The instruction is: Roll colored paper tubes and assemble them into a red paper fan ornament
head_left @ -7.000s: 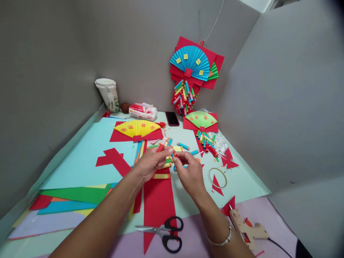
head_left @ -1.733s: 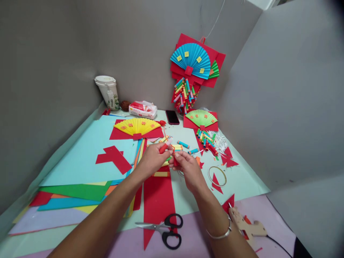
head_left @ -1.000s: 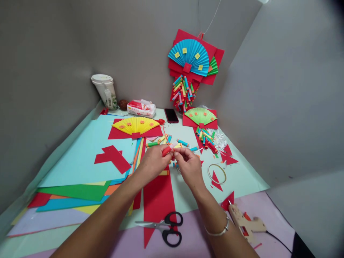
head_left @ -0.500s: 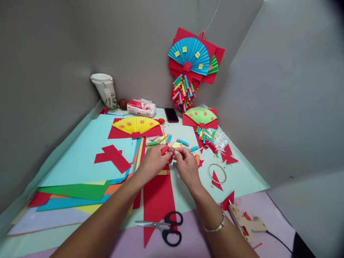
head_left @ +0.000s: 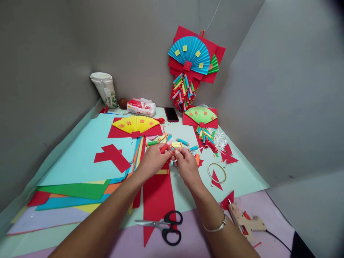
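The left hand's (head_left: 154, 159) red tube (head_left: 164, 148) is leaning nearer the right hand (head_left: 187, 167); both are pinching likely soft red thread (head_left: 172, 153), best held between fingertips.

Red string (head_left: 163, 129), yellow fan (head_left: 135, 126) with orange squares (head_left: 128, 123), blue fan (head_left: 190, 53)

place: craft table (head_left: 247, 179), grey-walled corner (head_left: 139, 53) | signs: coloured sheets (head_left: 77, 189), scissors (head_left: 161, 224), glue gun (head_left: 249, 225), yellow pleated fan (head_left: 137, 124)
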Demonstrator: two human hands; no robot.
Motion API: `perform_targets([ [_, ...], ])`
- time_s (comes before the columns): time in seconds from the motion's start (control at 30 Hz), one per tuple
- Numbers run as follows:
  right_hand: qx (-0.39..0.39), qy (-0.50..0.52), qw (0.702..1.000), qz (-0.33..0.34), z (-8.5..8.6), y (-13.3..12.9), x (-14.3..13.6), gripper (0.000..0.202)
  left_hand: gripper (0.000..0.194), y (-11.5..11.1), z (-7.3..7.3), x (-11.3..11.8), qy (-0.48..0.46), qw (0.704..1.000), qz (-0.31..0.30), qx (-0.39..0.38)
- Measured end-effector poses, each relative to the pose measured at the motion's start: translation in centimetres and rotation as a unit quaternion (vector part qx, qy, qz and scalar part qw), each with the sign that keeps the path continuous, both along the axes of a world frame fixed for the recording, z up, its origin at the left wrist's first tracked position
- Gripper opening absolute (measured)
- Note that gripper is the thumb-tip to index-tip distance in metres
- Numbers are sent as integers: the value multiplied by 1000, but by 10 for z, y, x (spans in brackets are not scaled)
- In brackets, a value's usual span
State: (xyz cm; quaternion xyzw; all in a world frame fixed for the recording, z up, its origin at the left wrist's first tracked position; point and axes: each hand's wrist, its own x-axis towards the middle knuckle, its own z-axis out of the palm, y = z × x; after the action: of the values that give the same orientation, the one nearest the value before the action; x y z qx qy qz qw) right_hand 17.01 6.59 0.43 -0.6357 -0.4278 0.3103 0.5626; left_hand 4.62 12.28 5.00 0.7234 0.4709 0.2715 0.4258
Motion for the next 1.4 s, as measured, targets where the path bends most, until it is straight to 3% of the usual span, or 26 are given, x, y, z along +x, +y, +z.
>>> perform_targets([
  [0.27, -10, 69, 997, 14, 5, 0, -3, 22, 19, 0, 0, 0, -13, 1000, 2, -7],
  [0.4, 22, 121, 992, 27, 13, -2, -3, 24, 22, 1, 3, -2, -7, 1000, 17, 4],
  [0.63, 19, -27, 999, 17, 14, -4, 0, 25, 23, 2, 2, -4, 1, 1000, 9, 25],
  [0.8, 3, 22, 998, 52, 16, -5, 0, 25, 21, 2, 1, -4, 9, 999, 1, 46],
  [0.97, -9, 46, 998, 44, 10, -2, 2, 22, 19, -2, 0, -3, 30, 995, -8, 92],
  [1.17, -26, 19, 999, 24, 9, -2, 5, 18, 19, -7, -4, -3, 168, 959, -31, 226],
  [1.4, -27, 33, 999, 15, 15, -3, 6, 13, 21, -11, -8, -1, 188, 948, -37, 255],
])
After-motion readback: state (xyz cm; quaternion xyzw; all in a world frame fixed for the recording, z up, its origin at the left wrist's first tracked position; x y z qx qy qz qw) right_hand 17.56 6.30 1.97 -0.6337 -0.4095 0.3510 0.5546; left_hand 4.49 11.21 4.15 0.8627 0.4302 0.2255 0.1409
